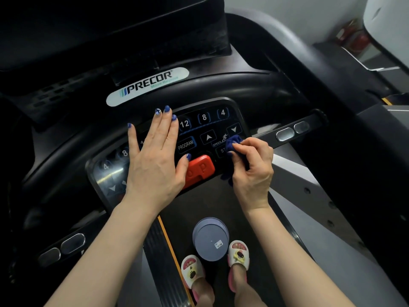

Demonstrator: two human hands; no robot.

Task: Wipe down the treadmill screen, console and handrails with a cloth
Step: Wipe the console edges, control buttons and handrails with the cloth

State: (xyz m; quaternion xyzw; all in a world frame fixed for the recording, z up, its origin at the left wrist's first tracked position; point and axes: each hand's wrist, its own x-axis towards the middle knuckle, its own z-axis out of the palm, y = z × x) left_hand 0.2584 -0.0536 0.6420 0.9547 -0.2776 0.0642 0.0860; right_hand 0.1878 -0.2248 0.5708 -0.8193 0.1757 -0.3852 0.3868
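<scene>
Grey plastic tub: round, smooth, small label on the upward face, sits on the belt just ahead of the slippered feet. Judgement: parked there to free both hands.
Belt: dark, matte; ribbed black side strip with orange edge line to its left.
Left hand: flat, fingers straight and together, palm on the left half of the keypad, thumb tip beside the red stop switch. Grips nothing. Likely bracing the body or steadying against the panel while the other hand works.
Right hand: fingers curled, pinching a bunched dark-blue cloth.
Cloth location: wadded small, fuzzy texture, pressed on the keypad's right side at the SPEED label, partly covering a key below. Tail hangs under the palm. Bunching gives a small firm pad, good for wiping around individual keys.
Keypad: glossy black, rounded corners, printed numbers and arrows; glare and smudges on left half.
Stop switch: red moulded plastic, raised, matte.
Handrails: curved black front bar, smooth; short side grips carry oval metal sensor plates.
Logo plate: white oval sticker.
Screen: dark, off, farthest; dusty haze on its right edge.
Progress judgement: console step in hand; handrails and screen condition cannot tell.
</scene>
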